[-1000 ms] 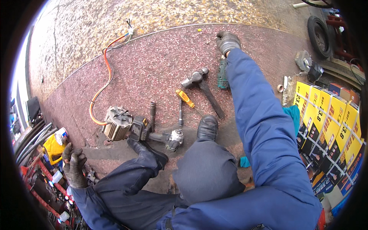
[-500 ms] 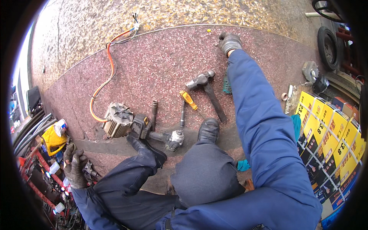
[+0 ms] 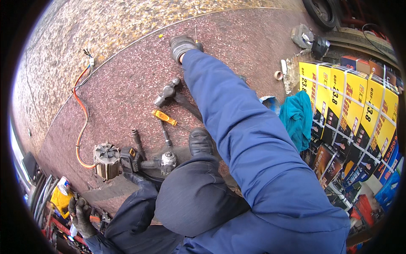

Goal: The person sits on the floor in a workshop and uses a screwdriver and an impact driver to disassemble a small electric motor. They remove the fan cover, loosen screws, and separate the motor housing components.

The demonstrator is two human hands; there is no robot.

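Note:
My right hand (image 3: 182, 47), in a grey work glove, reaches far out over the reddish floor with its fingers curled. At its right side a thin screwdriver (image 3: 196, 33) with a dark handle points away from me; the grip itself is partly hidden. My left hand (image 3: 81, 216), in a dirty glove, is raised at the lower left, fingers loosely bent and apart, holding nothing. Between them on the floor lie a hammer (image 3: 169, 92), a yellow-handled screwdriver (image 3: 164, 117), a socket extension (image 3: 166, 134) and a cordless impact wrench (image 3: 168, 161).
A finned motor (image 3: 107, 161) with an orange cable (image 3: 82, 106) stands at the left, beside a dark socket (image 3: 137, 142). Strapped yellow boxes (image 3: 351, 101) and a teal cloth (image 3: 296, 118) are at the right. A tyre (image 3: 321, 12) lies at the far right; a yellow jug (image 3: 60, 199) stands lower left.
My view has swung to the right, so the floor things sit further left. A thin screwdriver now shows beside my right hand. My left hand stays raised.

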